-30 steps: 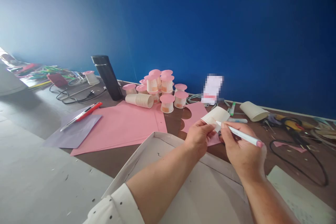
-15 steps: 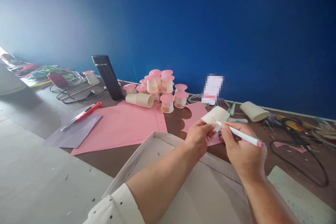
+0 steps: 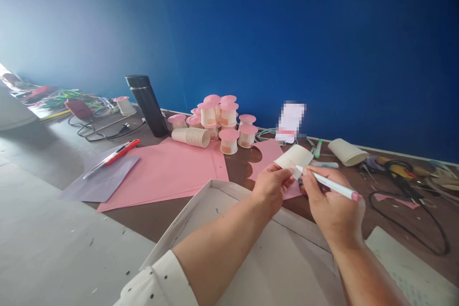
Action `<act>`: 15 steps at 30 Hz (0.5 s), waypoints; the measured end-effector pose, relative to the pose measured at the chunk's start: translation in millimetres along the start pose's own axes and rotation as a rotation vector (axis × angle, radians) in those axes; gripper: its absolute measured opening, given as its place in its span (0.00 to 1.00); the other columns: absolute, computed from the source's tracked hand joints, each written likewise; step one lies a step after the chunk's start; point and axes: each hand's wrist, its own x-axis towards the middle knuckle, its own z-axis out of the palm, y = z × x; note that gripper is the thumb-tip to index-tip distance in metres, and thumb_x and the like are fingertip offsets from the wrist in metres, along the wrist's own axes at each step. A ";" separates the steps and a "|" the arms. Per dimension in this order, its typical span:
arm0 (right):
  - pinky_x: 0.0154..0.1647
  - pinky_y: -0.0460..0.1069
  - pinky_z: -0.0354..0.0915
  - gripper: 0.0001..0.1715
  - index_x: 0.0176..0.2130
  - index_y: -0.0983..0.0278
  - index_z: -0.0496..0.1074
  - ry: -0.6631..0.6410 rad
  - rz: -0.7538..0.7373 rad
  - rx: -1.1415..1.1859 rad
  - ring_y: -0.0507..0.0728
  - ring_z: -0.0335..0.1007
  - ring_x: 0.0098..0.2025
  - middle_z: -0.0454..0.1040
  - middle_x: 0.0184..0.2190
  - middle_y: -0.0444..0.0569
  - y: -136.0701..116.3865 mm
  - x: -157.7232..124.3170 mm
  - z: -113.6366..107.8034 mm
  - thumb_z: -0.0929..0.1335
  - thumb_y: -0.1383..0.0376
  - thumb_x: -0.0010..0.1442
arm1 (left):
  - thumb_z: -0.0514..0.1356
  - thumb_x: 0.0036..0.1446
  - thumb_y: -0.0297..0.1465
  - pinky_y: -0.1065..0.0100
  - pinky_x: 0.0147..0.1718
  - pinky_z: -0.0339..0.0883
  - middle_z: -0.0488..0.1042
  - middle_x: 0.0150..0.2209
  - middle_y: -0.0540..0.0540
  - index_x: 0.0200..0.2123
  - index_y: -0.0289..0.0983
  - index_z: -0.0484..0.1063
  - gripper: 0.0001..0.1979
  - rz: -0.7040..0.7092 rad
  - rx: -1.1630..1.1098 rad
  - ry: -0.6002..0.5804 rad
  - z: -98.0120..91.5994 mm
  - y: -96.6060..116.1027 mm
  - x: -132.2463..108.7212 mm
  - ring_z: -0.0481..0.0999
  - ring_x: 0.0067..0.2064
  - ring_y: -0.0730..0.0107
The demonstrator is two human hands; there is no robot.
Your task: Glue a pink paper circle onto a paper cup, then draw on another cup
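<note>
My left hand [image 3: 270, 186] pinches a white paper cup [image 3: 297, 157], tilted on its side above the brown table. My right hand [image 3: 332, 208] grips a white pen with a pink end [image 3: 332, 185]. The pen's tip rests against the cup's side, close to my left fingers. Both hands hover over the far edge of a shallow white cardboard box [image 3: 222, 210]. A pink paper sheet with round cut-outs [image 3: 267, 155] lies under the cup.
A pile of pink-lidded cups [image 3: 224, 122] and a stack of paper cups lying down [image 3: 191, 136] sit behind a large pink sheet [image 3: 165, 172]. A black flask [image 3: 147, 104], a red utility knife [image 3: 114, 155], another cup [image 3: 347, 152] and black cables [image 3: 409, 210] are around.
</note>
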 end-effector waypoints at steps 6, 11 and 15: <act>0.30 0.47 0.67 0.17 0.38 0.64 0.75 -0.001 -0.010 -0.001 0.55 0.74 0.30 0.78 0.31 0.50 0.5 0.3 0.3 0.66 0.54 0.59 | 0.64 0.42 0.20 0.75 0.33 0.65 0.76 0.35 0.42 0.33 0.31 0.75 0.11 -0.005 -0.002 0.009 -0.7 -0.6 0.9 0.72 0.31 0.78; 0.31 0.47 0.66 0.16 0.37 0.63 0.75 -0.003 -0.010 -0.025 0.55 0.74 0.30 0.78 0.30 0.50 -1.0 0.8 -0.9 0.66 0.54 0.59 | 0.65 0.42 0.20 0.75 0.33 0.65 0.76 0.35 0.43 0.33 0.31 0.75 0.11 -0.003 -0.007 0.007 -0.8 -0.8 0.9 0.72 0.31 0.78; 0.31 0.46 0.66 0.16 0.37 0.63 0.75 -0.016 0.011 -0.001 0.55 0.74 0.30 0.78 0.29 0.50 -1.7 0.9 -1.0 0.66 0.54 0.59 | 0.65 0.41 0.21 0.74 0.33 0.65 0.76 0.34 0.43 0.32 0.32 0.74 0.10 0.000 0.003 0.009 -0.4 -0.4 0.2 0.72 0.31 0.78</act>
